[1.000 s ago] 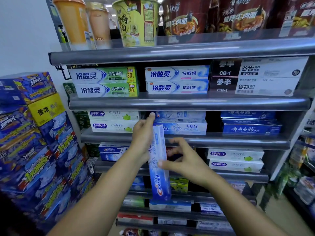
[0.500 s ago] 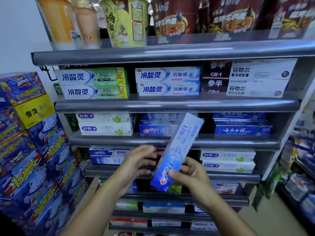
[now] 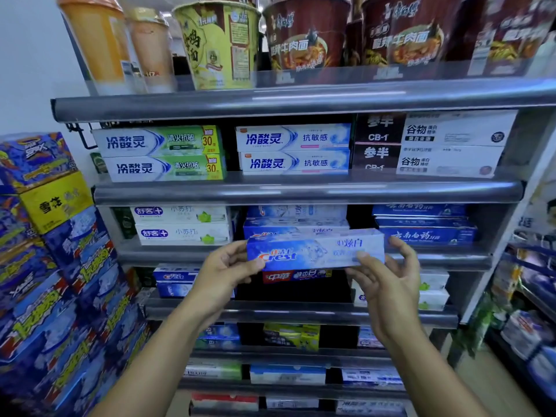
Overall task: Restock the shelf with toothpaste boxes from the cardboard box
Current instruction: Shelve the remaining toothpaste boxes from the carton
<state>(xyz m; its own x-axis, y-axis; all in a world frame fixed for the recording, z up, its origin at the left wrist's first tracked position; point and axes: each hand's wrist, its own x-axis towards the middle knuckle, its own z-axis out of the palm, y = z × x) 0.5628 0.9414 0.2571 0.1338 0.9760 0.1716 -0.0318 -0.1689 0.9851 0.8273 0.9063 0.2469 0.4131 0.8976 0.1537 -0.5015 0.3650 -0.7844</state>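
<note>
1. Hands: the left hand (image 3: 222,272) grips the left end of a Crest toothpaste box (image 3: 316,251), thumb on the printed face. The right hand (image 3: 388,284) grips the right end, thumb in front and fingers behind. Both are clamped on the one box.
2. Item held: the Crest toothpaste box is level, long side across, print facing the wearer. It is in the air just before the shelf rail (image 3: 445,260) and not resting on anything.
3. Step in hand: judged to be placement, with the box lined up on the stack of Crest boxes (image 3: 296,224) in the middle bay.
4. Next move, judged: lift the box over the rail and slide it in flat, on or against that stack. The gap under the tier above looks narrow, so the box has to stay level.
5. Source: the cardboard box is not in view.
6. Same tier: white-and-green toothpaste boxes (image 3: 180,224) at left, dark blue toothpaste boxes (image 3: 424,227) at right.
7. Tier below: a red toothpaste box (image 3: 294,275) just under the held one.
8. Tier above: green-striped toothpaste boxes (image 3: 162,155), blue-white toothpaste boxes (image 3: 294,149), black-and-white toothpaste boxes (image 3: 433,142).
9. Top tier: instant noodle cups (image 3: 216,43).
10. Room: stacked blue and yellow cartons (image 3: 45,266) at left, a pale wall (image 3: 27,70) behind them, and floor (image 3: 493,386) at lower right.
</note>
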